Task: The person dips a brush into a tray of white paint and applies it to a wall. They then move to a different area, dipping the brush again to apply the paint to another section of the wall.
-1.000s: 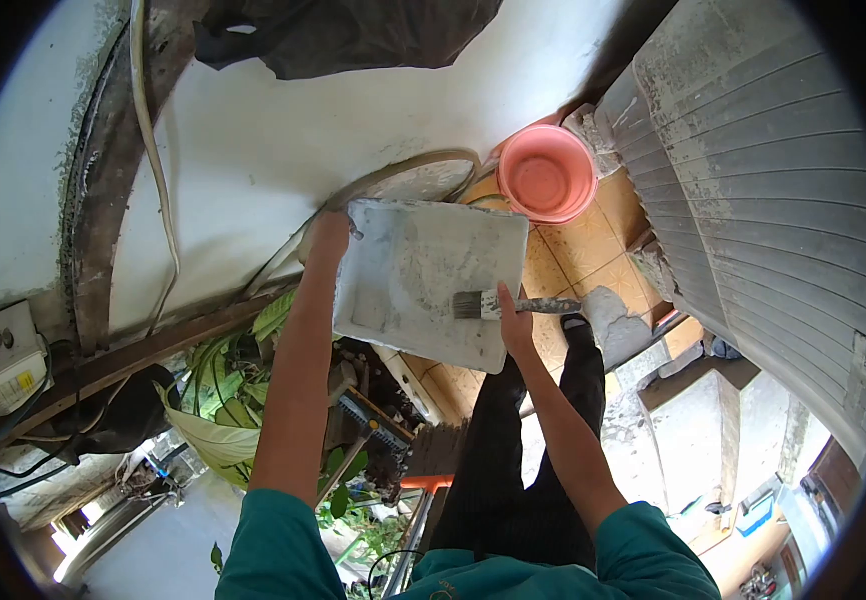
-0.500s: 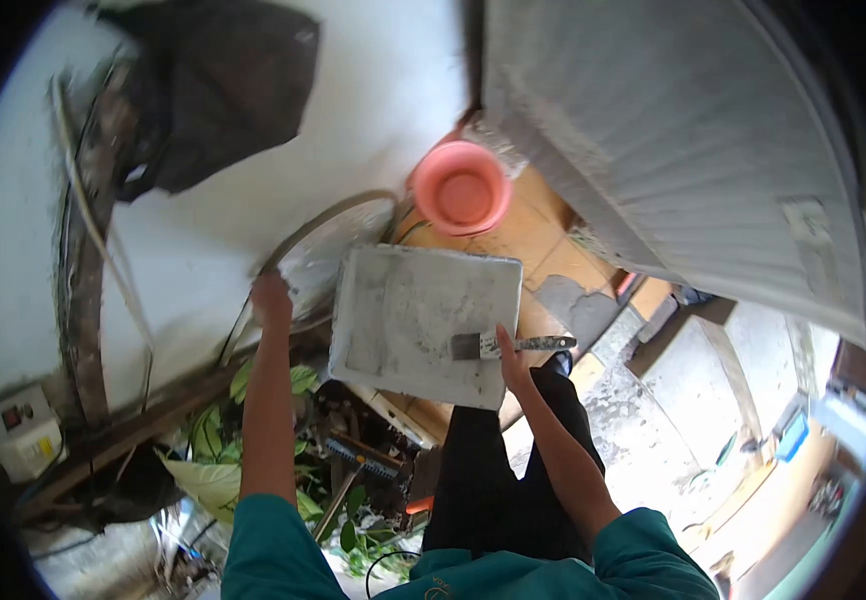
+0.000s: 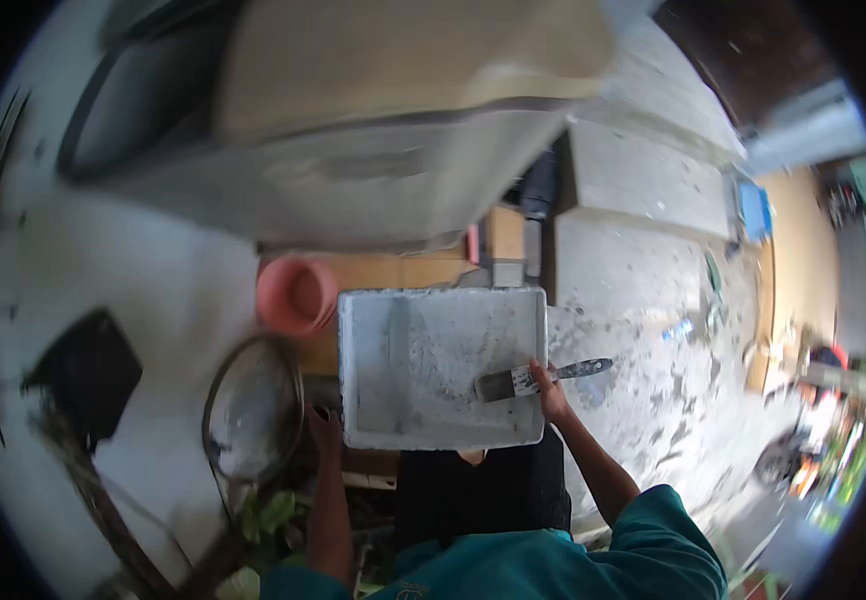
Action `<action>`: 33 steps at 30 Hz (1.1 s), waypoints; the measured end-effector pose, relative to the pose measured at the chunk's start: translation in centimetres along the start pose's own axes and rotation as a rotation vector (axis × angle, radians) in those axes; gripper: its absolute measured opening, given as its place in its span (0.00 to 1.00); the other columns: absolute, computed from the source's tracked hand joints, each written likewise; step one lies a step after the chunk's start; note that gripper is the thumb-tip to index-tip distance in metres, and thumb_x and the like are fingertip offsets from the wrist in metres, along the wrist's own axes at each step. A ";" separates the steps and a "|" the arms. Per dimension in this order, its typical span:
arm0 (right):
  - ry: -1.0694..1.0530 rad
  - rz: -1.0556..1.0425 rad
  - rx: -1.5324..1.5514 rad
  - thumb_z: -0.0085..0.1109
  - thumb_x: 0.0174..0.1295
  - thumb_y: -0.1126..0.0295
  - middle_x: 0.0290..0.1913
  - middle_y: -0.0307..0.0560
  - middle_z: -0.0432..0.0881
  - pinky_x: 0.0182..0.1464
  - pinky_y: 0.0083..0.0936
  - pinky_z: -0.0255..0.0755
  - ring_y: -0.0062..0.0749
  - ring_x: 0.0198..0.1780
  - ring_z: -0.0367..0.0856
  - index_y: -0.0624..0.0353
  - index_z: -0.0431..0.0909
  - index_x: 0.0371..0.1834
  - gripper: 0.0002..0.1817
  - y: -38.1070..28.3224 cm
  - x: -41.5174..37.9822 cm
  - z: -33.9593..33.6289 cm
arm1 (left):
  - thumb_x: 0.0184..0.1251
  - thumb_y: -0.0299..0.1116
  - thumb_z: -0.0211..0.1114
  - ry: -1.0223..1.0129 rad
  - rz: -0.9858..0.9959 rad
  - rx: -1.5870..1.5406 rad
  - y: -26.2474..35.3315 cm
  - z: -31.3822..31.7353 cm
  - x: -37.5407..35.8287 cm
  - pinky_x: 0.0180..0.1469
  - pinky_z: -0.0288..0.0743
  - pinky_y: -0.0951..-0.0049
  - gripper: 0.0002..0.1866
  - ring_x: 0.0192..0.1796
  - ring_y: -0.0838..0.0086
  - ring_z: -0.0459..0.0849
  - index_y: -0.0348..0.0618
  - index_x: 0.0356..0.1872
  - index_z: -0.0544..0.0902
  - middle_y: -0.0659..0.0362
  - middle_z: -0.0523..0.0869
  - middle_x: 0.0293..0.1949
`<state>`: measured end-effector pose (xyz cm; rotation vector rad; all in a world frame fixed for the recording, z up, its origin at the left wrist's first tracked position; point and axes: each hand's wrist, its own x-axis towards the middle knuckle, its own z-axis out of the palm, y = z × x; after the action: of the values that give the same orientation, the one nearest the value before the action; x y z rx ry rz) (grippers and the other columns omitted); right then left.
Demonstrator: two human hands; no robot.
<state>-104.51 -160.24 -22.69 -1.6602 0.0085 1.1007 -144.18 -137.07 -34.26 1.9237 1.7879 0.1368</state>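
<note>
A grey-white paint tray [image 3: 443, 430], smeared with paint, is held out level in front of my body. My right hand [image 3: 551, 392] grips its right rim and also pins a paintbrush [image 3: 558, 372]. The brush lies across that rim, its bristles over the tray floor and its speckled handle pointing outward right. Close by the tray's lower left side is my left hand [image 3: 325, 430], dim and blurred, with thumb and fingers looking apart and nothing visible in them. Left of that hand stands a round, clear-faced disc with a dark rim [image 3: 253, 410].
A pink bucket [image 3: 296, 295] sits on orange floor tiles beyond the tray. A large grey-and-tan panel [image 3: 353, 170] spans the top. Concrete steps [image 3: 643, 170] rise at upper right; green leaves [image 3: 271, 512] grow at lower left beside the white wall [image 3: 173, 290].
My view has swung to the right. My left hand has come from the round disc's rim to beside the tray. My right hand still holds tray and brush.
</note>
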 end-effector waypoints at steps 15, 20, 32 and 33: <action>0.773 -0.201 0.759 0.49 0.64 0.56 0.32 0.38 0.77 0.39 0.19 0.69 0.20 0.34 0.75 0.61 0.75 0.39 0.17 9.9 -19.3 -23.5 | 0.61 0.41 0.55 -0.514 0.160 0.129 17.2 6.7 -8.0 0.44 0.71 0.55 0.36 0.41 0.49 0.80 0.65 0.67 0.46 0.41 0.80 0.37; 0.895 -0.313 0.916 0.48 0.64 0.55 0.35 0.39 0.77 0.44 0.22 0.68 0.22 0.38 0.75 0.61 0.73 0.41 0.18 3.9 -20.9 -27.9 | 0.60 0.42 0.55 -0.616 0.168 0.327 21.5 1.3 -11.9 0.44 0.71 0.55 0.36 0.41 0.47 0.80 0.61 0.67 0.47 0.41 0.80 0.38; 0.865 -0.430 1.034 0.45 0.65 0.54 0.44 0.47 0.77 0.49 0.25 0.69 0.30 0.45 0.76 0.66 0.68 0.53 0.25 -17.2 -8.8 -44.0 | 0.57 0.44 0.62 -0.867 -0.181 -0.176 52.0 17.6 -3.8 0.41 0.77 0.62 0.41 0.45 0.57 0.78 0.63 0.67 0.47 0.41 0.69 0.54; 0.913 -0.446 1.046 0.44 0.65 0.54 0.45 0.47 0.76 0.50 0.25 0.69 0.31 0.45 0.76 0.66 0.67 0.53 0.25 -19.4 -7.3 -46.0 | 0.57 0.44 0.62 -0.828 -0.069 -0.166 57.0 19.0 -4.0 0.41 0.76 0.64 0.40 0.43 0.58 0.79 0.59 0.67 0.49 0.43 0.71 0.51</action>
<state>-69.10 -191.12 -4.26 -0.9669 0.6538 -0.1239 -85.39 -146.79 -25.46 1.4722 1.2227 -0.4582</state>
